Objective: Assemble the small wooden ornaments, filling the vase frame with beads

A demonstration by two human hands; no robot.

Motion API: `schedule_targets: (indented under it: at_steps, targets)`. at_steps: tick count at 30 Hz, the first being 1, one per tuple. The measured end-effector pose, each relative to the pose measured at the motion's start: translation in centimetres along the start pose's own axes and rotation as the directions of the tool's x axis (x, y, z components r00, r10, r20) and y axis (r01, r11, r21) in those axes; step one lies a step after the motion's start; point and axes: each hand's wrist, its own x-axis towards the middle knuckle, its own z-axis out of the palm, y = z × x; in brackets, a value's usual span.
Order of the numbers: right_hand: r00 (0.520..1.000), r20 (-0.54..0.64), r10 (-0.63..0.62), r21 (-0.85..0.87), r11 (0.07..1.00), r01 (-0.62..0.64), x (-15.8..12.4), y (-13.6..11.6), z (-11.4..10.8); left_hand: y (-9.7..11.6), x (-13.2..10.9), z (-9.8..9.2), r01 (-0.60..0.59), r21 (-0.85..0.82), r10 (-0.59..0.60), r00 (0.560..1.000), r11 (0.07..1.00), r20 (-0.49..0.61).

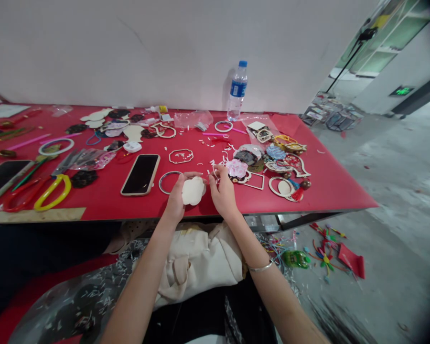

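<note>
My left hand (175,193) grips a cream flower-shaped cutout (193,190) by its left side, just above the red table (326,186). My right hand (224,191) is close to the cutout's right edge, its fingertips pinched together among small white scraps (212,165). Whatever they pinch is too small to make out. A pink patterned flower piece (236,168) lies just beyond those fingers. Nearer my left hand are a thin metal hoop (170,181) and a smartphone (141,174) lying face up.
Cut-out shapes, rings, tassels and plastic bags crowd the red table, with a water bottle (237,91) at the back against a white wall. A canvas bag (197,263) sits below the table's front edge. Colourful craft scraps (326,253) lie on the concrete floor at right.
</note>
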Motion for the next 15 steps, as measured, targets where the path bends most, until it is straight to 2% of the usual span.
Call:
schedule_targets:
  at_steps: [6, 15]
  targets:
    - [1.000, 0.030, -0.003, 0.095, 0.995, 0.000, -0.10, -0.19, -0.06, -0.14, -0.13, -0.14, 0.039, 0.063, -0.039, 0.999, 0.997, 0.011]
    - [0.998, 0.064, -0.015, 0.084, 0.996, 0.010, -0.07, -0.47, -0.24, -0.47, -0.08, -0.34, 0.061, 0.106, -0.061, 0.998, 0.993, -0.005]
